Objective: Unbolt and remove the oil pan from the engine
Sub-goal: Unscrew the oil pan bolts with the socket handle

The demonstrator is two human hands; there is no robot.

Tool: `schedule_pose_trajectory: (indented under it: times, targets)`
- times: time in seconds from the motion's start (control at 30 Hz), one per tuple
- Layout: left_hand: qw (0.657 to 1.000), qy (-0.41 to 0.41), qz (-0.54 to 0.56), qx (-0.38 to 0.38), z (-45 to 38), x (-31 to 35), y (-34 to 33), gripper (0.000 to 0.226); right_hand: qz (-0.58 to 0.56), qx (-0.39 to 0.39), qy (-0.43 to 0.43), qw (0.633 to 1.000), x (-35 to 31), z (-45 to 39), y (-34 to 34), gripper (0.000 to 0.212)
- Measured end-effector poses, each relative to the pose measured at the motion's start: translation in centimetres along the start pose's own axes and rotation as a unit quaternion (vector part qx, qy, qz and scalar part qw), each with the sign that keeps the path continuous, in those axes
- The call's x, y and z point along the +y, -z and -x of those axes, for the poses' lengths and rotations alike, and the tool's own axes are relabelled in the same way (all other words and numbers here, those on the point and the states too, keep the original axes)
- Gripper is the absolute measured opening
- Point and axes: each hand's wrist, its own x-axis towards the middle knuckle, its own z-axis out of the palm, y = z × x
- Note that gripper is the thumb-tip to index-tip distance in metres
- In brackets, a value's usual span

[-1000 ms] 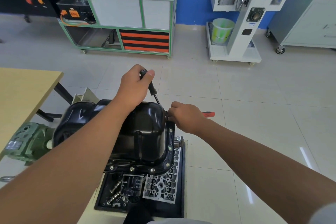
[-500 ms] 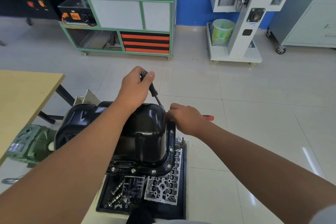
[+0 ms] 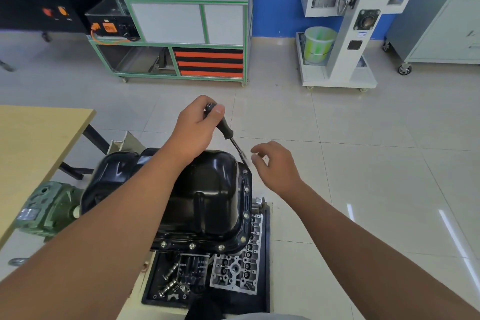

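Observation:
A glossy black oil pan (image 3: 207, 189) sits bottom-up on the engine in the lower middle, with bolts (image 3: 245, 215) showing along its right and near flange. My left hand (image 3: 193, 127) grips the black handle of a driver tool (image 3: 226, 130). Its shaft slants down to the bolt at the pan's far right corner. My right hand (image 3: 275, 166) hovers just right of the shaft tip, fingers loosely spread, holding nothing.
A black tray (image 3: 262, 301) below the pan holds a grey cylinder head part (image 3: 236, 267) and loose metal parts (image 3: 171, 286). A wooden table (image 3: 31, 150) stands at left, a green machine (image 3: 49, 208) beside the engine. Carts and cabinets line the far wall across tiled floor.
My right hand has let go at the pan's far right corner and lifted slightly to the right with fingers spread. The red-handled tool seen behind it is out of sight. The left hand keeps its grip.

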Motion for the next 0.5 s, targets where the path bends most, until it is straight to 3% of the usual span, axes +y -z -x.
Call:
schedule_pose_trajectory:
  times: [0.1, 0.23, 0.4, 0.5]
  targets:
    - [0.997, -0.022, -0.029, -0.068, 0.1, 0.3, 0.0, 0.013, -0.083, -0.041, -0.038, 0.995, -0.2, -0.3, 0.3, 0.017]
    - [0.988, -0.047, -0.069, -0.131, 0.3, 0.8, -0.3, 0.01, -0.086, -0.088, -0.061, 0.991, -0.5, -0.3, -0.6, 0.023]
    - [0.986, -0.074, -0.098, -0.11, 0.5, 0.7, -0.4, 0.009, -0.134, -0.021, -0.171, 0.976, -0.3, 1.2, -1.9, 0.028]
    - [0.988, -0.087, -0.098, -0.08, 0.6, 0.5, -0.3, 0.007, -0.156, -0.011, -0.191, 0.969, -0.4, 2.2, -2.8, 0.023]
